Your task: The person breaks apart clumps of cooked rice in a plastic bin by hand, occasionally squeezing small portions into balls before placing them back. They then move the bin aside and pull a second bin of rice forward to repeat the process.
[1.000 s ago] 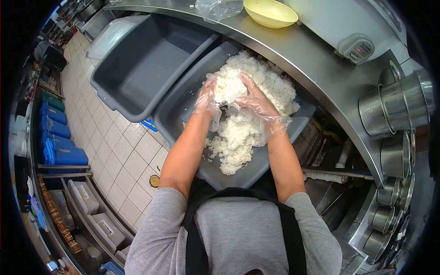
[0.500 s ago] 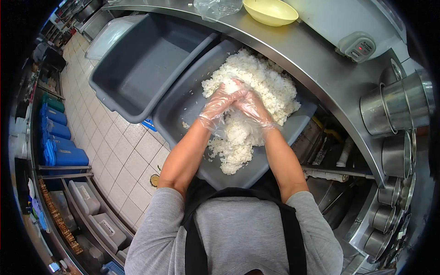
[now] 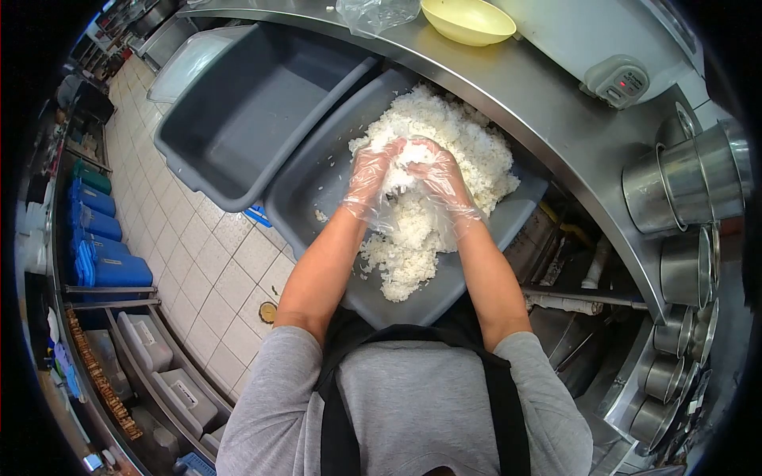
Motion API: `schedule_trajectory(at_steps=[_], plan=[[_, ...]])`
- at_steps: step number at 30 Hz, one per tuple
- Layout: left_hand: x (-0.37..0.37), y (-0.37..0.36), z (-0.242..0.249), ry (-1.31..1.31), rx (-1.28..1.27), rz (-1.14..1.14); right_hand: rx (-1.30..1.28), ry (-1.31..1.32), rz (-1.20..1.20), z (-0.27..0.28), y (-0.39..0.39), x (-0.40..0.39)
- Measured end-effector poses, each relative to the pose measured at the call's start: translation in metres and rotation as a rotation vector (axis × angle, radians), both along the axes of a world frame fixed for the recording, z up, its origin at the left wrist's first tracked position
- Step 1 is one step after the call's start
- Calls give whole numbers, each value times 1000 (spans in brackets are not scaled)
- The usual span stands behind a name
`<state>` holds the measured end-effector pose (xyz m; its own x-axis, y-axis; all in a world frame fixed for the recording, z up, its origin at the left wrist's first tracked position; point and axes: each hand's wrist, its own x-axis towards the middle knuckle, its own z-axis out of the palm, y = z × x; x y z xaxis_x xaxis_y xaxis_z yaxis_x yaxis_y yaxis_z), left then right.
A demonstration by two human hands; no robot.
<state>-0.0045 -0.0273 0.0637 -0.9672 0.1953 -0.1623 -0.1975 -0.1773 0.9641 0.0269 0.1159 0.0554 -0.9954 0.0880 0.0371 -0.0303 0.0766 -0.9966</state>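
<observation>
While we cup rice (image 3: 414, 154) between our curled left hand (image 3: 368, 174) and right hand (image 3: 442, 176), above the grey tub (image 3: 305, 174) holding more below them, uneven pressure could crumble the clump.

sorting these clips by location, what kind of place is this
Most likely a commercial kitchen: there's a big gray tub with a heap of rice, a long stainless steel counter, and metal pots at the side.
</observation>
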Motion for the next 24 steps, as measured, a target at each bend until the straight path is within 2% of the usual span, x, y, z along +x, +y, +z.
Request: schedule_trajectory(at_steps=[1, 3, 4, 6, 7, 8, 10, 11, 12, 14, 16, 17, 20, 22, 24], plan=[[1, -1, 6, 0, -1, -2, -1, 0, -2, -4, 1, -3], [1, -4, 16, -263, -108, -28, 136, 12, -126, -4, 0, -5], [4, -3, 15, -263, -108, -29, 135, 12, -127, 1, 1, -5], [11, 0, 13, -212, 371, -39, 17, -96, -116, 13, 2, -4], [8, -2, 15, -212, 371, -38, -89, 27, -51, 5, 1, -3], [3, -7, 17, -248, 387, -105, -90, 25, -49, 4, -1, 0], [-2, -10, 12, -282, 403, -169, -129, 164, 139, 17, -11, 8], [-3, -9, 1, -178, 315, -184, 374, 169, 81, 14, -10, 3], [-1, -8, 3, -76, 227, -200, 374, 167, 83, 15, -12, 4], [6, -8, 5, -164, 162, -204, 594, 114, -11, 16, -16, 9], [18, -9, 33, -209, -297, -238, 630, 189, -44, 17, -13, 11], [-5, -3, -30, -221, -170, -186, 630, 172, -51, 16, -13, 11], [18, -4, 10, -142, -33, -229, 600, 149, -81, -2, -7, 2], [19, -2, 11, -93, -41, -236, 571, 135, -118, -5, -3, -3], [19, -1, 14, -46, -49, -244, 656, 91, -172, -5, 1, -4]])
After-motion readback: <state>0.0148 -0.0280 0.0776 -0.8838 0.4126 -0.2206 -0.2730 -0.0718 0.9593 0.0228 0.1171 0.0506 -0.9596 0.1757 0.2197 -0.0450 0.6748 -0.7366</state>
